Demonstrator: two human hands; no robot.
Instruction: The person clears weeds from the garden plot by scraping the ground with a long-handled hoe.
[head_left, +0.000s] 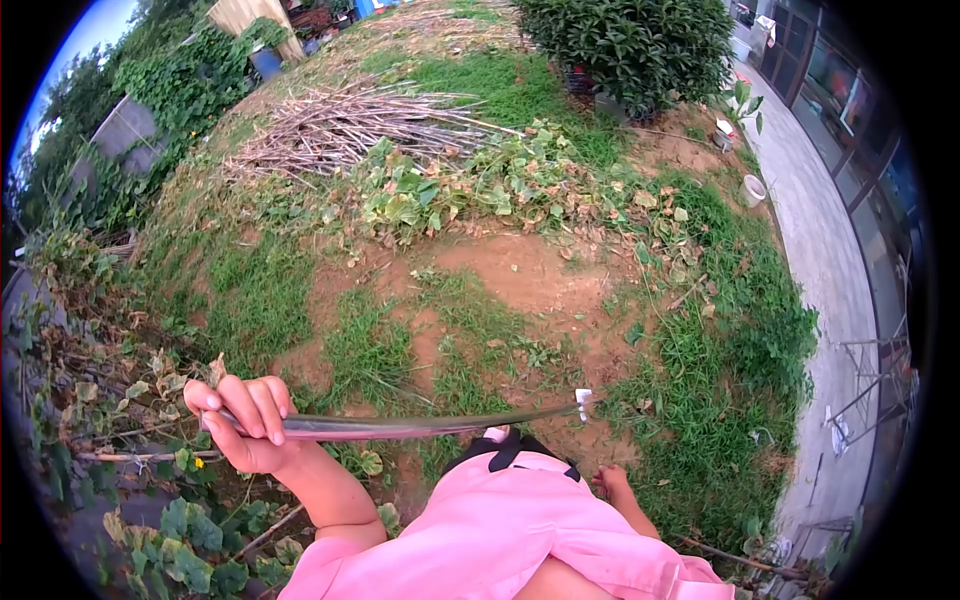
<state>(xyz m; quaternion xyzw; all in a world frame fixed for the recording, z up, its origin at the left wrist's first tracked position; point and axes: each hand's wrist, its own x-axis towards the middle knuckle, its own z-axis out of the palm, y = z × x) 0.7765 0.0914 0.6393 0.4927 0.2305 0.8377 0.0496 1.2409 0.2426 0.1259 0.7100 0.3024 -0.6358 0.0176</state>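
My left hand [245, 420] is raised at the left, its fingers wrapped round one end of a long, slender, dark glossy strip [400, 428]. The strip stretches to the right across the front of my body and narrows toward its far end. Beside that tip shows a small white piece [583, 397]. Low at my right side hangs my right hand [607, 482], small in view, with its fingers curled in and nothing visible in them. Leafy vines [190, 540] stand close below and behind my left hand.
Ahead, a pile of dry stalks [360, 130] lies behind a heap of wilting vines [450, 190]. Grass and bare soil [530, 270] spread before me. A dense bush [640, 50] stands at the back right, near a white bucket [753, 190] and a paved walkway [810, 220].
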